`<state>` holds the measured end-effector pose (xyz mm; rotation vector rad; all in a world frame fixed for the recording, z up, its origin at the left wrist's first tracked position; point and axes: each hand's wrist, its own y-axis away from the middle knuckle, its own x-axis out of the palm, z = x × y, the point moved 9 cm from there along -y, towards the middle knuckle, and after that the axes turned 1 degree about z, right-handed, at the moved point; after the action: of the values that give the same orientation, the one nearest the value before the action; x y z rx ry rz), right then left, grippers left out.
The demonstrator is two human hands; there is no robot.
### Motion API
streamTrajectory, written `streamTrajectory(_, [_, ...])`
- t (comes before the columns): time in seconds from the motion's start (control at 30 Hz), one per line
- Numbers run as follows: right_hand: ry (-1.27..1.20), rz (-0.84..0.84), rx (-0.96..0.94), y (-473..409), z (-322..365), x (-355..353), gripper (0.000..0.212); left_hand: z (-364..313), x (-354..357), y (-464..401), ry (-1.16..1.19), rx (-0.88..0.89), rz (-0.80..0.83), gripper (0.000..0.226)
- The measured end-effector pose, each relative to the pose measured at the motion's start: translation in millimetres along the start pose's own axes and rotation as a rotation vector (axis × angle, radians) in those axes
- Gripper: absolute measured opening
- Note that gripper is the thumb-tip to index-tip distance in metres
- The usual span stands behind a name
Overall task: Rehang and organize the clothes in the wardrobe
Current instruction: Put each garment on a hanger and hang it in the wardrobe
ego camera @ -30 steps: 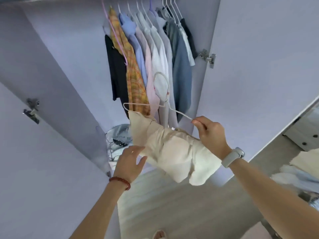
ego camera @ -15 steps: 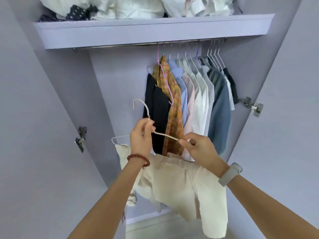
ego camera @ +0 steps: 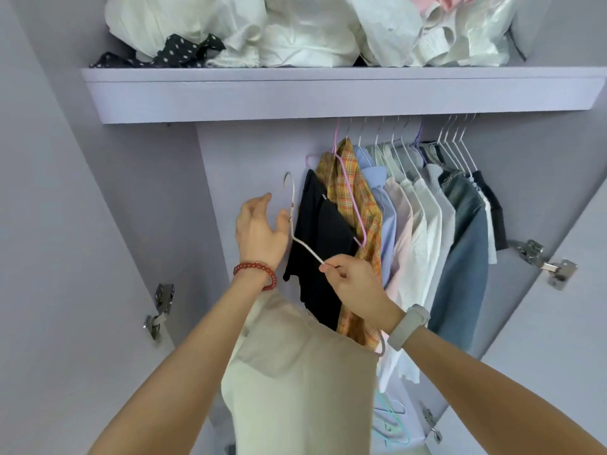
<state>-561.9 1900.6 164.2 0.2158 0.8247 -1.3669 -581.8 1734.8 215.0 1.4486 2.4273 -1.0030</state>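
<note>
Hanging cream garment (ego camera: 305, 382) on white hanger (ego camera: 303, 247), right hand (ego camera: 356, 287) pinching it, left hand (ego camera: 259, 231) released

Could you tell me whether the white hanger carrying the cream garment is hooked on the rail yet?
Not yet. The white hanger has its hook free below the shelf.

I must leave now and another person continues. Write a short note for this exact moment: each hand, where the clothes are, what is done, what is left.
Left hand: fingers loosely spread, thumb against the neck of the white hanger, not gripping it.
Right hand: pinches the hanger's sloping arm.
The cream garment hangs from this hanger, below both hands; its hook is below the shelf, not yet on the rail.
Done: a row of shirts already hangs, black garment at its left end.
Left: probably hook the hanger on the rail left of the black garment. Spare hangers lie at the bottom right.
</note>
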Motion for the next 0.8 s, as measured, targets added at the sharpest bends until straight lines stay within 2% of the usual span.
streamTrajectory(0.13, [-0.033,-0.101,0.005,-55,-6,-1,0.02,-55,-30,-15,-0.299,0.481,-0.337,0.042])
streamTrajectory(0.2, [-0.055,-0.172,-0.002,-78,-4,-4,0.02,-74,-32,-28,-0.457,0.619,-0.421,0.045])
streamTrajectory(0.37, [-0.1,-0.383,-0.046,-128,-1,-18,0.017,-79,-21,-71,-0.748,0.639,-0.488,0.067])
streamTrajectory(0.5, [-0.186,-0.475,-0.023,-172,-1,-30,0.016,-71,-19,-79,-0.794,0.682,-0.56,0.076])
streamTrajectory(0.6, [-0.214,-0.513,0.075,-197,-20,-30,0.018,-70,-20,-79,-0.798,0.683,-0.601,0.076])
streamTrajectory(0.67, [-0.194,-0.484,0.144,-205,-38,-24,0.019,-71,-20,-79,-0.786,0.686,-0.609,0.075])
streamTrajectory(0.8, [-0.075,-0.317,0.169,-205,-59,-4,0.019,-69,-20,-80,-0.786,0.679,-0.603,0.076])
